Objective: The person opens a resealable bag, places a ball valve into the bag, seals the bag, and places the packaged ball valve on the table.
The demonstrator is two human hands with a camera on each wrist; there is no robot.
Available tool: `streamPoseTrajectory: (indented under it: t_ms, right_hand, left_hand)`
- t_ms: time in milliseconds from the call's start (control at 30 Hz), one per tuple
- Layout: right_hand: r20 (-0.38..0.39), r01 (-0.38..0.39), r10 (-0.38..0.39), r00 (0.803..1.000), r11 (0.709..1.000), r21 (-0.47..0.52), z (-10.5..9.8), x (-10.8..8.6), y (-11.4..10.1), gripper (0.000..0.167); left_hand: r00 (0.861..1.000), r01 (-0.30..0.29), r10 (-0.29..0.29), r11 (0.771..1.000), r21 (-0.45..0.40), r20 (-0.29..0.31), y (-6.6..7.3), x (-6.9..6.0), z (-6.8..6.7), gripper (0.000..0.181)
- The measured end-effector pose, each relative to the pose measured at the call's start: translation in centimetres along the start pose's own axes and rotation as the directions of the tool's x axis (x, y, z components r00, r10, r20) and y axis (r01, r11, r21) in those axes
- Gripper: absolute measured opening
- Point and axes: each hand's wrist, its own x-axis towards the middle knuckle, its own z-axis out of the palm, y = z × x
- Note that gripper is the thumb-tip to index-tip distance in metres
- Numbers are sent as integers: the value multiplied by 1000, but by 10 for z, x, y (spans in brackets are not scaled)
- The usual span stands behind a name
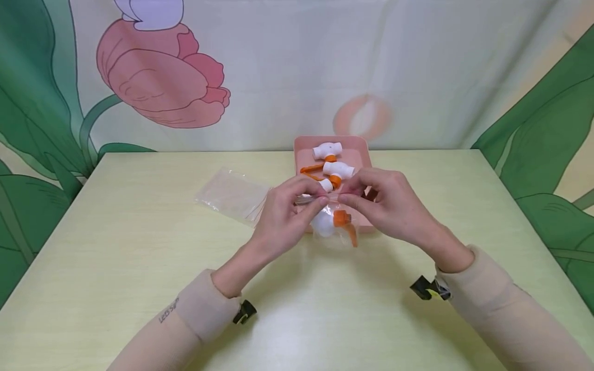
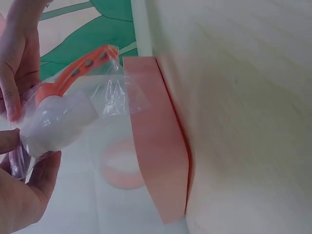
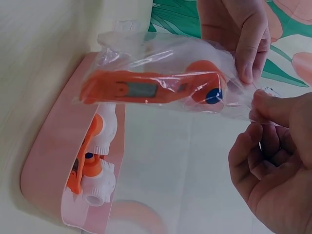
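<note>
A clear plastic bag hangs between both hands, with a white valve and its orange handle inside. My left hand pinches the top edge of the bag on the left, and my right hand pinches the same edge on the right, thumbs close together. In the right wrist view the orange handle lies along the bag, with a blue dot at its pivot. The left wrist view shows the white valve body near the fingers of my left hand.
Under and behind the hands stands a pink tray holding several white valves with orange handles. Flat clear bags lie on the table left of the tray. A printed curtain hangs behind the table.
</note>
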Motion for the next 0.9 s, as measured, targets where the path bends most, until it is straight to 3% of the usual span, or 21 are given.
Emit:
streamPoseTrajectory:
  t_ms: [200,367,667,900]
  right_hand:
    - [-1,9,-9,1000,1000,-25,-2,-1,-1,10]
    - [16,21,-20,1000,999,-41,-4,-1,-1,10]
    - [27,51,-48,998,994,-92,-9,1,-4,11]
    - [21,39,-36,999,992,-117,-9,0,-4,8]
  left_hand:
    - [998,-52,46,987,152,43,4,2,-6,2]
    - [991,-133,125,945,298,46,6,3,-13,5]
    - [980,-201,183,896,395,84,5,6,-23,9]
    - [964,-267,235,854,447,126,1,4,-29,23]
